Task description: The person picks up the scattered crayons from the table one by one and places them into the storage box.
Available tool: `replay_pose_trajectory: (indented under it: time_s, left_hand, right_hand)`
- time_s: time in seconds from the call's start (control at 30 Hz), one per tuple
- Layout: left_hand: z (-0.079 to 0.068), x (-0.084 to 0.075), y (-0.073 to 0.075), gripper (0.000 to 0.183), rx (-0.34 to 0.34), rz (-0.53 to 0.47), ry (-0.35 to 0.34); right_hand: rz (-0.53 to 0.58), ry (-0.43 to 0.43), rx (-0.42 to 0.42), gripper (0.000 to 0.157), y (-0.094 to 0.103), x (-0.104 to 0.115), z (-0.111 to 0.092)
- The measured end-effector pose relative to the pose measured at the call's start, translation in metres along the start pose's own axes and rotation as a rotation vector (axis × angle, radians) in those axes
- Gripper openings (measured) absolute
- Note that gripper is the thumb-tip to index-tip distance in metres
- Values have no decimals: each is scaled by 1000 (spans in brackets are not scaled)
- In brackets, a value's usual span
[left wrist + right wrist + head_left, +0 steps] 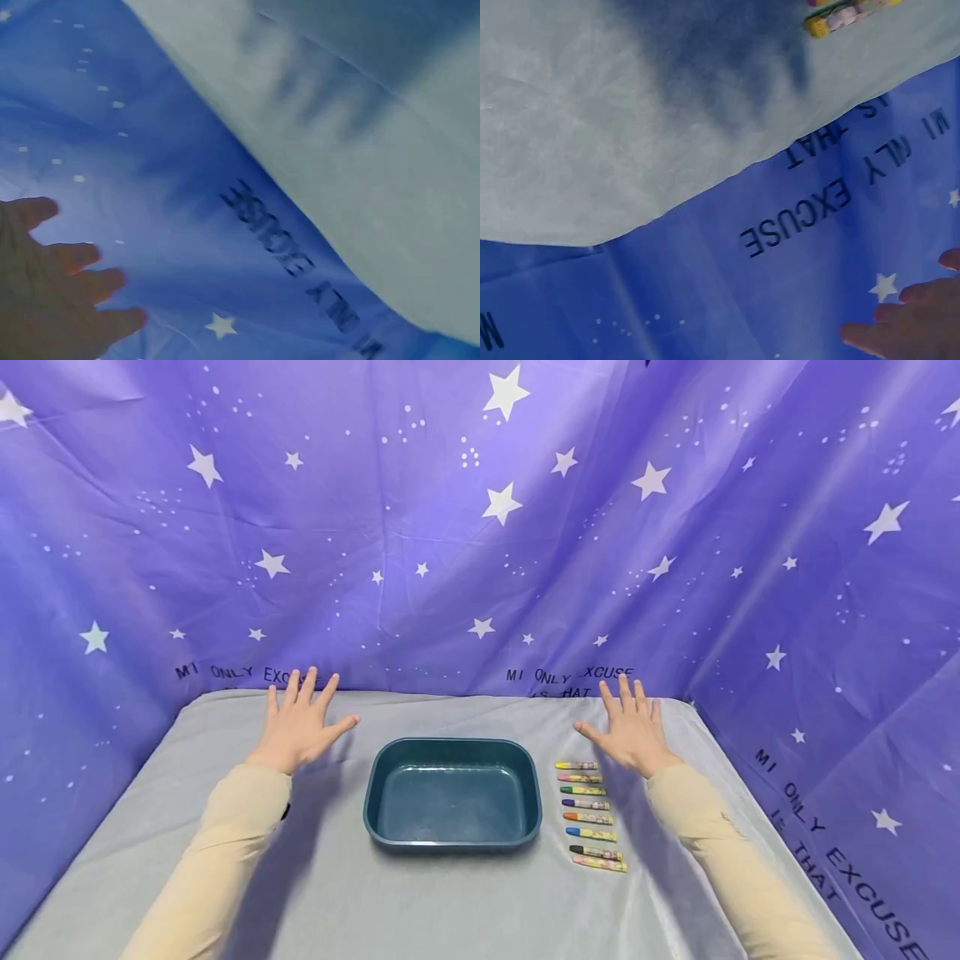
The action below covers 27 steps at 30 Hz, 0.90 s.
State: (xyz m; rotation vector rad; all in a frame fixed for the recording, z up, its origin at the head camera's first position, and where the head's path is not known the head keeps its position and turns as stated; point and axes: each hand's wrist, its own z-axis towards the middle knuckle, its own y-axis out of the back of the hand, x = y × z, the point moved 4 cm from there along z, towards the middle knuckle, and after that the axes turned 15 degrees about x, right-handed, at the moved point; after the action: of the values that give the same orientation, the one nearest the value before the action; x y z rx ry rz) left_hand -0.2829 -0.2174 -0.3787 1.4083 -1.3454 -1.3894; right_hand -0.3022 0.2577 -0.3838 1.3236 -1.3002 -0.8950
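Both hands hover over the cloth-covered table with fingers spread and nothing held. My left hand (298, 727) is up to the left of a dark teal rectangular basin (452, 843), apart from it. To the right, my right hand (633, 733) is near the far end of a column of crayons. These lie roughly parallel between the basin and the right arm: a yellow crayon (576, 766) farthest off, then pink, a green crayon (583, 791), purple, orange, a blue crayon (591, 834), black, and a pink crayon (600, 864) nearest. The basin holds nothing visible.
A grey cloth (322, 877) covers the table. Purple curtains (420, 527) with white stars and printed lettering hang behind and along both sides. In the right wrist view, part of a crayon (847, 16) shows near the table's far edge, beside the hand's shadow.
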Motion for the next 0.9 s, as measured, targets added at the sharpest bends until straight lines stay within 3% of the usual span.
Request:
replay_pose_trajectory:
  time_s: [0.2,0.37,0.57,0.7,0.8,0.9]
  left_hand:
    - [-18,-14,15,79,10,-125,-85]
    - [-37,-20,18,67,-70,-252,-110]
    - [-52,-29,-7,52,-132,-385,-122]
    - [-61,-35,-25,42,-171,-559,-155]
    - [-61,-37,-35,38,-203,-673,-208]
    - [-58,-38,-50,37,-180,-767,-247]
  right_hand:
    - [55,175,-94,82,1,16,-14]
    - [193,249,-121,73,-9,28,-31]
    - [287,241,-119,67,-28,33,-46]
    - [306,229,-156,58,-35,33,-51]
    - [321,229,-181,51,-39,32,-52]
    - [328,229,-182,45,-45,31,-52]
